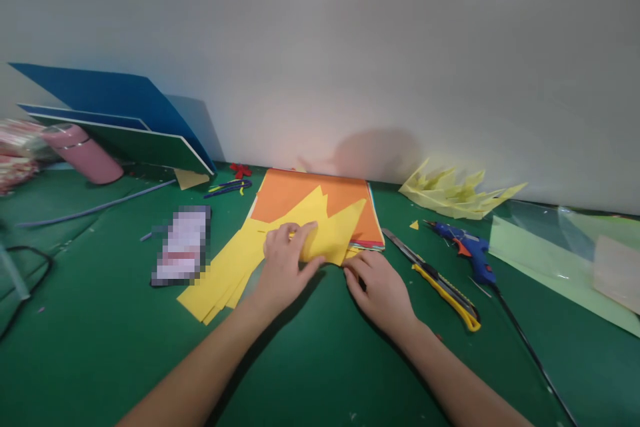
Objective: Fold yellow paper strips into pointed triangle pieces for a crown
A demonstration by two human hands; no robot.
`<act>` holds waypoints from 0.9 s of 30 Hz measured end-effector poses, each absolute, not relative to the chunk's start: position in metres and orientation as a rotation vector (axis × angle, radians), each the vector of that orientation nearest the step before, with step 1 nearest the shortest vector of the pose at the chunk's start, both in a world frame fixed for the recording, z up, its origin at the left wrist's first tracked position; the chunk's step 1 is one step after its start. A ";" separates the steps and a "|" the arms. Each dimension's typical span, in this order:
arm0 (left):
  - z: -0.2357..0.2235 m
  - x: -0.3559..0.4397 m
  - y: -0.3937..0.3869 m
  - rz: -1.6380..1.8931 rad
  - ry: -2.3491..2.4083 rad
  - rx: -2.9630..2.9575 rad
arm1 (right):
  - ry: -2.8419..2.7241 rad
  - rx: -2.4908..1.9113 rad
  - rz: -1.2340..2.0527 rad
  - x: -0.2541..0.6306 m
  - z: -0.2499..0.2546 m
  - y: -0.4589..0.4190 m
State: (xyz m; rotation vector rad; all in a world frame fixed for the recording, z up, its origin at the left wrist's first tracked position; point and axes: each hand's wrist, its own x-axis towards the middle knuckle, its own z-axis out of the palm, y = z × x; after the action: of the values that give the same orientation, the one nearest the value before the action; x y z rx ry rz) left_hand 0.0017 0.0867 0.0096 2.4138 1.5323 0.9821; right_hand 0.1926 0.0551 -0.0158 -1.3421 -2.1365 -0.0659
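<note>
My left hand (pixel 290 257) is closed on a yellow sheet of paper (pixel 336 233) whose top edge is cut into pointed peaks. At the sheet's lower right corner, the bent fingers of my right hand (pixel 377 287) pinch the paper. The sheet lies over the near part of a stack of coloured paper with an orange top sheet (pixel 300 192). Several yellow paper strips (pixel 220 280) fan out beneath and to the left of my left hand. My palms hide part of the sheet's lower edge.
Right of my hands lie a yellow utility knife (pixel 443 293), blade out, and a blue glue gun (pixel 470 250) with its cord. Behind them sits a spiky yellow paper piece (pixel 455 193). A phone (pixel 183 243), pink bottle (pixel 83 153) and blue boards (pixel 115 93) are leftward.
</note>
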 end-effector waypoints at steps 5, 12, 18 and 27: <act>0.001 -0.002 0.048 0.897 1.574 2.291 | -2.112 -1.282 -0.093 0.194 -0.014 0.053; -0.004 -0.022 0.023 0.982 1.598 1.955 | -2.195 -1.163 0.011 0.189 -0.009 0.048; -0.008 -0.025 0.029 1.007 1.586 1.932 | -2.247 -1.172 0.311 0.181 0.006 0.034; -0.009 -0.031 0.023 1.021 1.513 1.862 | -1.467 -1.133 1.048 0.155 -0.004 0.037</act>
State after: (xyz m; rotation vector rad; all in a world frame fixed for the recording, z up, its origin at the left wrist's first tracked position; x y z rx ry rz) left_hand -0.0310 0.0228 -0.0087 1.8624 1.5134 1.0210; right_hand 0.1551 0.0372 -0.0045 -1.1327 -1.4675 1.0478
